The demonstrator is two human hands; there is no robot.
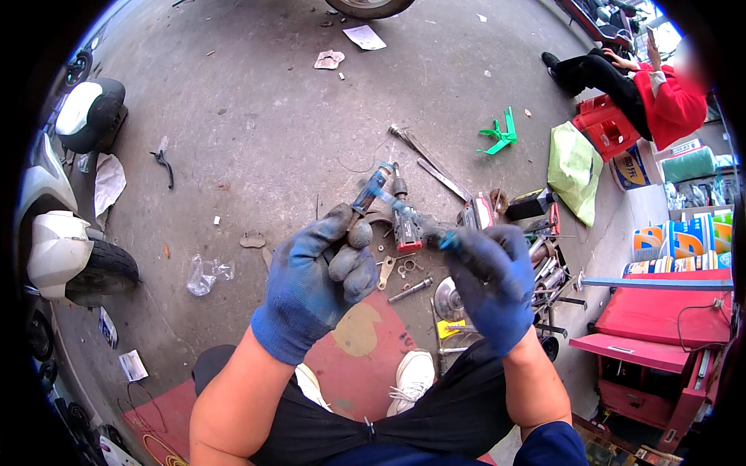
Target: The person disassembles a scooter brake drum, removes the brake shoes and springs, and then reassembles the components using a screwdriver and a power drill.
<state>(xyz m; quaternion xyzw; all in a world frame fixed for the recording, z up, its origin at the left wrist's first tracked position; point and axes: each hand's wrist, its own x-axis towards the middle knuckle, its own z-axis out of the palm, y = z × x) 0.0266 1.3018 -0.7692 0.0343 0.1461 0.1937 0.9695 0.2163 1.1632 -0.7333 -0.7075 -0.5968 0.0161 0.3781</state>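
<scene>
While left grip [315, 264] clasps blue tube [365, 199] | right grip [495, 283] blurred, cannot tell | power tool [407, 231], metal rod [410, 290] lie between

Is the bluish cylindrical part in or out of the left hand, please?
In: the left hand grips the bluish part near one end.

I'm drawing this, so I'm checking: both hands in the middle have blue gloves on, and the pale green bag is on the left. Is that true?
Not quite: the pale green bag is on the right, not the left, as the head view shows. The left hand and right hand do wear blue gloves.
</scene>
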